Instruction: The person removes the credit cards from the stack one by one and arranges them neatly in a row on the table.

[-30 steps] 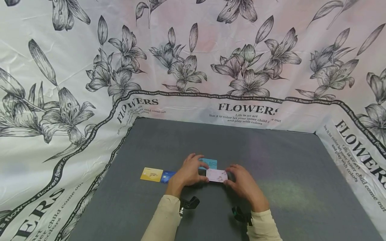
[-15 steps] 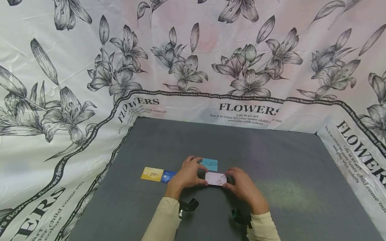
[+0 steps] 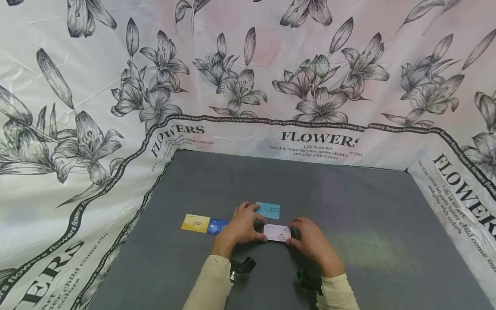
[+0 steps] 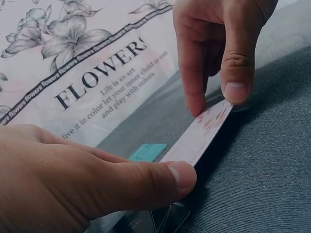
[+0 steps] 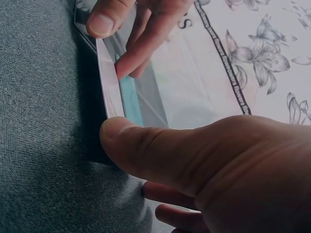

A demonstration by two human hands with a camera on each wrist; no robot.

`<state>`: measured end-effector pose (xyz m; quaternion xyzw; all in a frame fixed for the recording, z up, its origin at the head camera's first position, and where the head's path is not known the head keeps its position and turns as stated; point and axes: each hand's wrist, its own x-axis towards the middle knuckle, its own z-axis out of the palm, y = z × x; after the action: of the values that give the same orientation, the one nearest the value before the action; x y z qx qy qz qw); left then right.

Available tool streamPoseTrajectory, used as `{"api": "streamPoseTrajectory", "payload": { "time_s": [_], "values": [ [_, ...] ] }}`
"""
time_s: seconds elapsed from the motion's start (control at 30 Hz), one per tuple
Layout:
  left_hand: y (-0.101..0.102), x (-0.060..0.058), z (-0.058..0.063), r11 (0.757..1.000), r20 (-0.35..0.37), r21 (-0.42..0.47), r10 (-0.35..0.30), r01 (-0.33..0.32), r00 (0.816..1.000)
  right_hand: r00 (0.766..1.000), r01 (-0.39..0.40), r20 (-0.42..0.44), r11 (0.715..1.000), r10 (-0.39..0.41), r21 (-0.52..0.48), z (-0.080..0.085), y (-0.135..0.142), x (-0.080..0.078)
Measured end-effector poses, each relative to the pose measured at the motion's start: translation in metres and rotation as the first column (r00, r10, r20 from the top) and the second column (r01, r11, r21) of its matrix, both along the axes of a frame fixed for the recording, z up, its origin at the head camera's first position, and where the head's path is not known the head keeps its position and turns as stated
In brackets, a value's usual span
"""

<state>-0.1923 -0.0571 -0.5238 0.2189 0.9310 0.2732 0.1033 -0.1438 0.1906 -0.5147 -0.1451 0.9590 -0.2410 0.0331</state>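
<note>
A pale pink card (image 3: 277,233) with a floral print is held by its two short ends, one in each hand. My left hand (image 3: 241,224) pinches its left end, thumb on the near edge. The right hand (image 3: 311,239) grips the opposite end between thumb and fingers. In the left wrist view the pink card slants over the dark cloth with a shadow below it. Just behind lies a light blue VIP card (image 3: 268,210). Left of the left hand are a yellow card (image 3: 196,223) and a dark blue card (image 3: 216,226), the latter partly hidden by that hand.
Dark grey cloth (image 3: 387,215) covers the table. White fabric with printed lilies (image 3: 240,90) and lettering rises along the back and both sides. A clear, thin-edged object (image 4: 172,216) shows partly below the left hand in the left wrist view.
Both hands have drawn the pink card a little toward the person, away from the light blue card. The yellow and blue cards have stayed where they were.
</note>
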Motion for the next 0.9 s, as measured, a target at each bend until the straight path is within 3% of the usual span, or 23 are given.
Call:
{"api": "streamPoseTrajectory", "payload": {
  "time_s": [0.4,0.9],
  "values": [
    [0.0,0.004,-0.004,1.0,0.012,-0.002,0.017,-0.017,1.0,0.999,0.023,0.028,0.999,-0.024,0.038,0.0,-0.005,0.002],
    [0.0,0.006,-0.004,1.0,-0.045,-0.015,0.015,-0.015,0.999,0.999,0.053,-0.015,0.997,-0.052,0.053,-0.001,-0.012,0.008]
  ]
}}
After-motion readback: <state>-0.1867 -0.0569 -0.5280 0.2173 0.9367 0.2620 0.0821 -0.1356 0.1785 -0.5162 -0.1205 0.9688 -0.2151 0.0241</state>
